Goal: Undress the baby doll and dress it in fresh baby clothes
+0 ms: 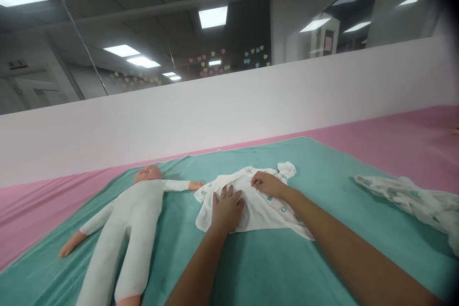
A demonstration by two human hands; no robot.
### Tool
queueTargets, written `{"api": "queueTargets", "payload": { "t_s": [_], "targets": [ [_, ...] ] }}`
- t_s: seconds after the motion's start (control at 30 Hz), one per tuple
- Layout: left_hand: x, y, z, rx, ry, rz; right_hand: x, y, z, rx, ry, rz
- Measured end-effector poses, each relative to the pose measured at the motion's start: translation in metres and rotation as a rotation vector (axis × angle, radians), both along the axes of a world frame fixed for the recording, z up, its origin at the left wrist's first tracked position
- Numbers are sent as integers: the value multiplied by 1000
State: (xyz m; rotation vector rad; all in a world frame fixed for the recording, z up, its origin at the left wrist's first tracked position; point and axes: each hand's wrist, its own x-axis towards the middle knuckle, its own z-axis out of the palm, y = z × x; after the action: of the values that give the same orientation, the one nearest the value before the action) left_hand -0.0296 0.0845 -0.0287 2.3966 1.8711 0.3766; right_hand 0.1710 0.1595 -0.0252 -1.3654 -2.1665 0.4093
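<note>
A white baby shirt (258,213) with small teal and pink prints lies spread on the green cloth, its front folded back to show the plain inside. My left hand (228,210) rests on the shirt's left part with its fingers spread. Near the collar, my right hand (267,184) has its fingers pinched together on the shirt's edge. Beside the shirt on the left lies a baby doll (141,205) in a white body suit, face up, one of its hands touching the shirt's left sleeve.
The green cloth (322,162) covers a pink surface (405,141). Another printed white garment (412,196) lies crumpled at the right. Behind runs a low white wall (215,114) with dark glass above it, decorated with heart stickers.
</note>
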Motion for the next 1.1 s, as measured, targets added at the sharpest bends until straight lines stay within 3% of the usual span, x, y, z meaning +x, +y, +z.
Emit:
{"api": "queueTargets", "payload": {
  "t_s": [0.3, 0.5, 0.7, 0.83, 1.0, 1.1],
  "targets": [
    [-2, -2, 2, 19, -55, -8, 12, -4, 7, -173, 104, 107],
    [-2, 1, 2, 25, -132, 21, 18, -1, 2, -183, 363, -12],
    [-3, 1, 3, 17, -159, 13, 63, 11, 6, -189, 684, -163],
    [-3, 1, 1, 27, -163, 17, 81, 11, 8, -185, 842, -177],
    [-4, 2, 1, 35, -147, 10, 81, -5, 7, -186, 744, -164],
    [-4, 3, 1, 30, -134, 5, 79, -25, 5, -150, 533, -132]
  ]
}}
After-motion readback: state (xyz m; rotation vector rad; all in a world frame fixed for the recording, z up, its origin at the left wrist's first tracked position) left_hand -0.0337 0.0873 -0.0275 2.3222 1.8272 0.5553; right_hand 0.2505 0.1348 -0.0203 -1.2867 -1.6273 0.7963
